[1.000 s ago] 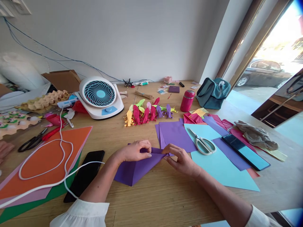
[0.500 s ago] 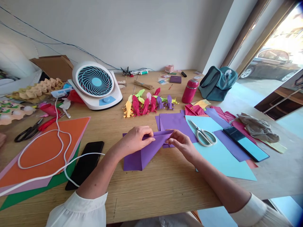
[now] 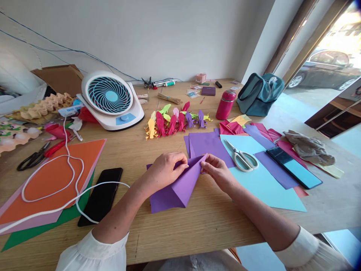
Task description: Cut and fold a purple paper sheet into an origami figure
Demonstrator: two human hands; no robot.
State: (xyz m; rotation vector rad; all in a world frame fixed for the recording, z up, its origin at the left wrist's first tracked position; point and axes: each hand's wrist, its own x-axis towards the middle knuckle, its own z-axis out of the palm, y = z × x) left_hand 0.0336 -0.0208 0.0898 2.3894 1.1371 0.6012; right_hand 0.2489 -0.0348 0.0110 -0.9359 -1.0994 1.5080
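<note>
Both hands hold one partly folded sheet of purple paper (image 3: 184, 186) just over the front of the wooden table. My left hand (image 3: 167, 169) pinches its upper edge between thumb and fingers. At the paper's pointed right corner, my right hand (image 3: 216, 169) grips with thumb and fingertips. A fold runs down the sheet, and its lower part hangs open toward me. Behind it lie more purple sheets (image 3: 207, 145). White-handled scissors (image 3: 244, 158) rest on light blue paper (image 3: 273, 188) to the right.
Small folded paper figures (image 3: 172, 122) in several colours stand behind the sheets. A white fan (image 3: 113, 98), a black phone (image 3: 103, 192) with a white cable (image 3: 76, 177) and orange paper (image 3: 64, 169) are on the left. A red bottle (image 3: 226, 104) and teal bag (image 3: 259, 96) stand back right.
The purple paper's lower part has swung right and opened out, and its right corner now points further up. My left hand has shifted slightly right; both hands keep their grip.
</note>
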